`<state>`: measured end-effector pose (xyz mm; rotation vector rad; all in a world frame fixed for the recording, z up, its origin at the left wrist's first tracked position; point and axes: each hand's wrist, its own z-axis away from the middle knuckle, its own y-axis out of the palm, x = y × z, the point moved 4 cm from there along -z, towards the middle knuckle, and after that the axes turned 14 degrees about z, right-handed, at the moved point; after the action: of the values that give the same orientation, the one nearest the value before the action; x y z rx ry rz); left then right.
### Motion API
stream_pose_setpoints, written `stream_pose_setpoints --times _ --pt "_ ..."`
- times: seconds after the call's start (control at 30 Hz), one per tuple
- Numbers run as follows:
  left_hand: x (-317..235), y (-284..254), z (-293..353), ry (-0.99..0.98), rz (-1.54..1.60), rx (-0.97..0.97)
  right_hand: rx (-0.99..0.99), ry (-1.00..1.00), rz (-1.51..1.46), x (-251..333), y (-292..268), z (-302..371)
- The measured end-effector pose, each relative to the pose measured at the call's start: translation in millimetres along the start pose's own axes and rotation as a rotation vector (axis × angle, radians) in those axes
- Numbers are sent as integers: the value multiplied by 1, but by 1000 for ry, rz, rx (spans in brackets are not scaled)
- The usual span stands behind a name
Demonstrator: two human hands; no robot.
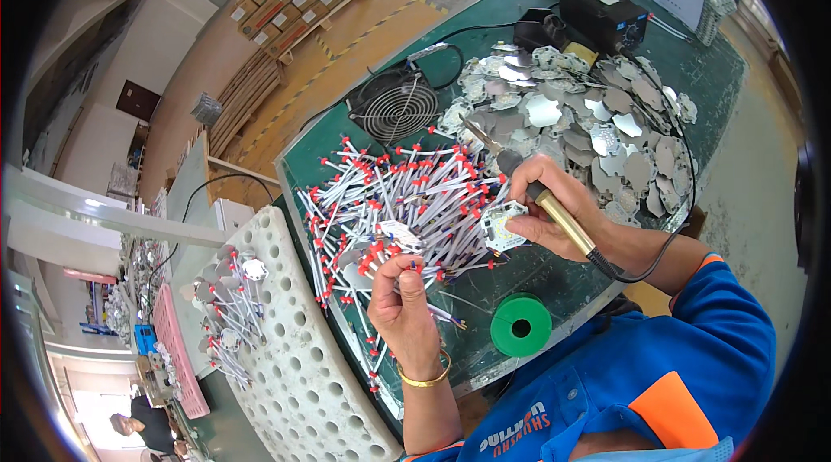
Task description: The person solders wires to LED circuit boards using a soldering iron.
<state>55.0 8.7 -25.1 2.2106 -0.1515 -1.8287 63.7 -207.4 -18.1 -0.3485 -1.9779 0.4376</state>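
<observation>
My right hand [558, 211] is wrapped round a soldering iron [554, 206] with a gold-coloured handle, its tip pointing up and left. The thumb and fingers of that hand also pinch a small white circuit board [499, 230]. My left hand [402, 315], with a gold bangle at the wrist, is closed in a pinch on a white cable with a red collar [415, 266]; the fingers hide part of it. Beyond it spreads a heap of similar white cables [415, 198] with red collars. A green spool [521, 327] of thin wire lies near my right forearm.
A pile of silvery metal boards [589, 124] covers the table's right side. At the back are a round-grilled fan [394, 107] and a black soldering station [602, 13], its cord looping past my right arm. A white foam board with holes [299, 358] stands left, cables on it.
</observation>
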Motion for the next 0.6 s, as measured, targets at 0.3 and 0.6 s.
stream_pose_setpoints --times 0.3,0.6 --pt "10 -3 9 -57 73 73 136 364 -450 16 26 -5" --pt "24 9 12 -347 253 137 -28 130 -323 5 31 -16"
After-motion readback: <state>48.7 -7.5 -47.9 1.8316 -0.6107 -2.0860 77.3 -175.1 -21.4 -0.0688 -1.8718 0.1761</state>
